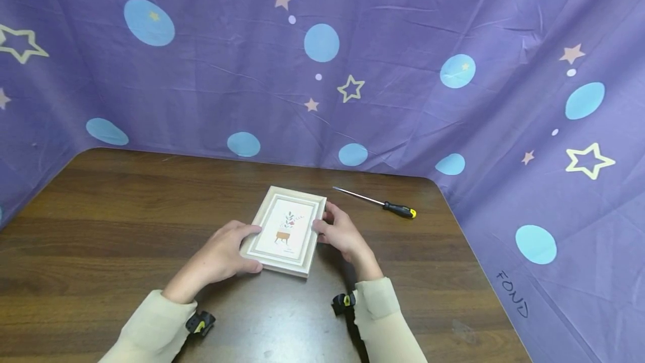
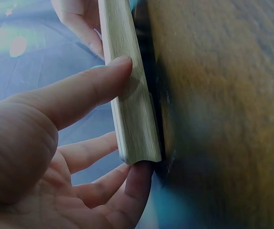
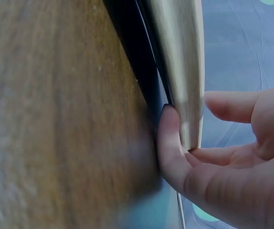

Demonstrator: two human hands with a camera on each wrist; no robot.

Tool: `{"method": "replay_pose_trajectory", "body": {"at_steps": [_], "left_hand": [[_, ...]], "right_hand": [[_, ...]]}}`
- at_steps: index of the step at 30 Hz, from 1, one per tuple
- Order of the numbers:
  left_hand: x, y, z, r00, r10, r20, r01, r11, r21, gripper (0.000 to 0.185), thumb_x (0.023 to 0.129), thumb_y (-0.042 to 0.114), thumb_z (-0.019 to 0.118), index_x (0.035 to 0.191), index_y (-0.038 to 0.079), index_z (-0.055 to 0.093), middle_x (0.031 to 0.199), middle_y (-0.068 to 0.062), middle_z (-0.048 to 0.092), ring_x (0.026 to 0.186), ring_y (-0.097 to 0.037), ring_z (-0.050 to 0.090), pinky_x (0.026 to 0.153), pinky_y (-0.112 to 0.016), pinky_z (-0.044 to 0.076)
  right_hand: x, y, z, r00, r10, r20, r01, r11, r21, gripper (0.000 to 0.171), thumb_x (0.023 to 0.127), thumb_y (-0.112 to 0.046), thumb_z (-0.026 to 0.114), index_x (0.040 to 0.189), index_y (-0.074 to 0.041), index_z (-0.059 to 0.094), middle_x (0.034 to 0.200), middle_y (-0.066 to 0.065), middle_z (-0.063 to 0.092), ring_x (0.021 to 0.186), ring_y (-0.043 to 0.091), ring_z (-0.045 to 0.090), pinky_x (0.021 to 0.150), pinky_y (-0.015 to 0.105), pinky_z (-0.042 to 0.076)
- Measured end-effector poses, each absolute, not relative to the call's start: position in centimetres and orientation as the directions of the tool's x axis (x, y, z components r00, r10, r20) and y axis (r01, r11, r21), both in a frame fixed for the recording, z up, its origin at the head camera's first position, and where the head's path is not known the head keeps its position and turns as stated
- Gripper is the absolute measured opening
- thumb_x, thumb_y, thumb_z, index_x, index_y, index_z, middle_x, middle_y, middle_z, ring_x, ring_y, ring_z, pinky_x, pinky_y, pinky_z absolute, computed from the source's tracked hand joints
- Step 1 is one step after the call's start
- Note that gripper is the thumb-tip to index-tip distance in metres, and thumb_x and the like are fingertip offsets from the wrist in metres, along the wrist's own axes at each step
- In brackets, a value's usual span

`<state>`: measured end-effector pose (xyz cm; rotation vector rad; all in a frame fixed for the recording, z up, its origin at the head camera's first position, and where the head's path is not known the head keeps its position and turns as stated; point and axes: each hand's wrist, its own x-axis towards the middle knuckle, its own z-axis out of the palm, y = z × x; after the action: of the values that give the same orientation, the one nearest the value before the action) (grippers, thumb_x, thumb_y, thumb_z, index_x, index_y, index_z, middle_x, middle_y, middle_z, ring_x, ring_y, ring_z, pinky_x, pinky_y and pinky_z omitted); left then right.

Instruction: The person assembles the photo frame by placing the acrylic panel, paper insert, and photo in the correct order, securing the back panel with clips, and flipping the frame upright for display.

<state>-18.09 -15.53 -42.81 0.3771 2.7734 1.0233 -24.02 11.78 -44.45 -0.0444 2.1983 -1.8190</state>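
Picture frame (image 1: 286,230) face-up between left hand (image 1: 221,254) and right hand (image 1: 339,232) — fingers hooked under opposite edges, gripping it; screwdriver (image 1: 378,203) beyond right hand.

left hand (image 2: 55,157) grip on frame (image 2: 129,95), table (image 2: 222,109)

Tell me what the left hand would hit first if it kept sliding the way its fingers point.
Likely the picture frame itself: the left hand already holds its left edge. Beyond the frame sits the right hand.
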Motion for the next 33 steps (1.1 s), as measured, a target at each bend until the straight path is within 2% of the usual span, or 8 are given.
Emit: {"method": "replay_pose_trajectory", "body": {"at_steps": [6, 12, 16, 22, 30, 33], "left_hand": [[-18.03, -15.44, -42.77, -0.957, 0.28, -0.074, 0.166, 0.74, 0.651, 0.086, 0.072, 0.027, 0.097, 0.146, 0.0, 0.061, 0.137, -0.025, 0.059, 0.125, -0.046, 0.057, 0.106, -0.066, 0.048], [-17.98, -15.35, -42.86, -0.96, 0.268, -0.075, 0.157, 0.744, 0.649, 0.087, 0.072, 0.028, 0.097, 0.146, 0.0, 0.061, 0.137, -0.024, 0.059, 0.124, -0.044, 0.058, 0.105, -0.065, 0.048], [-17.98, -15.24, -42.95, -0.962, 0.262, -0.08, 0.15, 0.749, 0.645, 0.087, 0.072, 0.027, 0.097, 0.146, -0.001, 0.061, 0.138, -0.024, 0.059, 0.123, -0.044, 0.058, 0.105, -0.065, 0.049], [-17.97, -15.14, -42.99, -0.963, 0.263, -0.065, 0.162, 0.751, 0.64, 0.082, 0.074, 0.025, 0.095, 0.144, -0.002, 0.063, 0.136, -0.025, 0.06, 0.122, -0.043, 0.059, 0.104, -0.065, 0.049], [-17.89, -15.12, -42.88, -0.961, 0.273, -0.049, 0.18, 0.749, 0.638, 0.081, 0.075, 0.026, 0.094, 0.144, -0.002, 0.062, 0.136, -0.024, 0.06, 0.121, -0.043, 0.059, 0.103, -0.064, 0.05], [-17.82, -15.01, -42.83, -0.962, 0.269, -0.054, 0.174, 0.751, 0.637, 0.08, 0.077, 0.027, 0.094, 0.145, -0.002, 0.062, 0.136, -0.024, 0.06, 0.122, -0.043, 0.059, 0.104, -0.064, 0.05]], "right_hand": [[-23.98, 11.69, -44.59, -0.961, -0.209, -0.182, 0.119, 0.279, -0.953, 0.067, 0.103, -0.005, 0.059, 0.163, 0.005, 0.031, 0.139, 0.028, 0.053, 0.109, 0.027, 0.065, 0.093, 0.042, 0.063], [-24.07, 11.59, -44.75, -0.964, -0.226, -0.141, 0.061, 0.329, -0.943, 0.065, 0.101, -0.001, 0.06, 0.161, 0.005, 0.035, 0.134, 0.026, 0.058, 0.102, 0.025, 0.066, 0.087, 0.04, 0.065], [-24.05, 11.53, -44.9, -0.966, -0.228, -0.126, 0.033, 0.372, -0.927, 0.064, 0.1, -0.001, 0.061, 0.159, 0.006, 0.039, 0.136, 0.025, 0.059, 0.103, 0.025, 0.067, 0.085, 0.04, 0.065], [-23.88, 11.44, -45.01, -0.968, -0.208, -0.142, 0.028, 0.472, -0.881, 0.068, 0.1, -0.005, 0.064, 0.161, 0.007, 0.036, 0.148, 0.028, 0.046, 0.105, 0.025, 0.064, 0.085, 0.036, 0.064], [-23.6, 11.99, -44.37, -0.948, -0.268, -0.171, 0.039, 0.437, -0.899, 0.065, 0.096, 0.0, 0.067, 0.156, 0.008, 0.042, 0.122, 0.024, 0.058, 0.097, 0.024, 0.066, 0.08, 0.038, 0.066], [-23.45, 12.0, -44.19, -0.941, -0.271, -0.201, 0.067, 0.434, -0.899, 0.068, 0.096, 0.0, 0.067, 0.158, 0.008, 0.039, 0.12, 0.021, 0.057, 0.097, 0.025, 0.067, 0.079, 0.037, 0.066]]}}
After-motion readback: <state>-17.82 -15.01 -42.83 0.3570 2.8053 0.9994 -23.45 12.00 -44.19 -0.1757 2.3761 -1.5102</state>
